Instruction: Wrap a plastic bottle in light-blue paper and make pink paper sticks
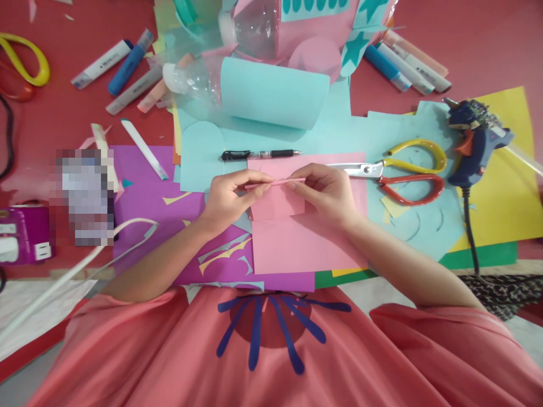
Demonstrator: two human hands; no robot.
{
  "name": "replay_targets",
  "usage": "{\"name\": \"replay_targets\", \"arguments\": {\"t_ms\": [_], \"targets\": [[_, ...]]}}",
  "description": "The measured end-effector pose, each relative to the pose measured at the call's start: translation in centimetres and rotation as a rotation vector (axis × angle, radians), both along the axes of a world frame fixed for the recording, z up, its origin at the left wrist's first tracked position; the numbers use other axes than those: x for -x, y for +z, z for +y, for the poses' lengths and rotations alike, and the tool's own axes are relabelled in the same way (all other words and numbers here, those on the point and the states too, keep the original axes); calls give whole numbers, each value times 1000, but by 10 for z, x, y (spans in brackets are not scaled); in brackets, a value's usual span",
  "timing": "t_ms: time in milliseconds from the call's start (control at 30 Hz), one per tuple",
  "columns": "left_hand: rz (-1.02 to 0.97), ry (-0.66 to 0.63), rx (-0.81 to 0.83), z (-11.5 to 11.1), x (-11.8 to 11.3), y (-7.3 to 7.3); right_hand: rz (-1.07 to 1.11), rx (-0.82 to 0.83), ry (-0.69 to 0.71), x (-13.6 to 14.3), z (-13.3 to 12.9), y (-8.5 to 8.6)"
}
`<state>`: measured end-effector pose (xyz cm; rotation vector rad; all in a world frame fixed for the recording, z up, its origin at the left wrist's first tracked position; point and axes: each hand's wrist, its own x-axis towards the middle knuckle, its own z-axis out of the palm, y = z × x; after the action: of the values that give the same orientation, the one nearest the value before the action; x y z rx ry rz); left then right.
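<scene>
Between my two hands is a small piece of pink paper [278, 203] with a narrow fold or roll along its top edge. My left hand [231, 195] pinches the left end of that edge between thumb and fingers. Near the right end, my right hand [324, 189] pinches the same edge. Beneath it lies a larger pink sheet [311, 249]. A black pen [261, 154] rests just above my hands. Scissors [399, 169] with one yellow and one red handle lie to the right, their blades partly behind my right hand.
A bottle wrapped in light blue paper [274, 93] lies behind my hands. Markers [407, 62] are at both sides. A glue gun [475, 147] with a cord lies right, on yellow paper [509, 203]. Purple paper [139, 186] with scraps and a white cable [85, 257] are left.
</scene>
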<state>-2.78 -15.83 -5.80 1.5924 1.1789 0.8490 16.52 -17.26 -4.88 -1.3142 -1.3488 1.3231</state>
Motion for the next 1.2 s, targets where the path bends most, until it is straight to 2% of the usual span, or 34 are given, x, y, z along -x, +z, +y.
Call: {"name": "replay_targets", "arguments": {"t_ms": [267, 400, 567, 700, 933, 1200], "targets": [[-21, -18, -142, -1, 0, -3, -32, 35, 73, -1, 1, -3], [-54, -43, -148, -2, 1, -5, -65, 10, 97, -2, 1, 0], [65, -130, -67, -1, 3, 1, -59, 7, 76, -2, 1, 1], [98, -168, -95, -1, 1, 6, -37, 11, 68, -1, 1, 1], [4, -125, -133, -2, 3, -3, 59, 64, 31, 1, 1, 3], [83, -170, -309, -11, 1, -4, 190, 72, -12, 2, -2, -3]]}}
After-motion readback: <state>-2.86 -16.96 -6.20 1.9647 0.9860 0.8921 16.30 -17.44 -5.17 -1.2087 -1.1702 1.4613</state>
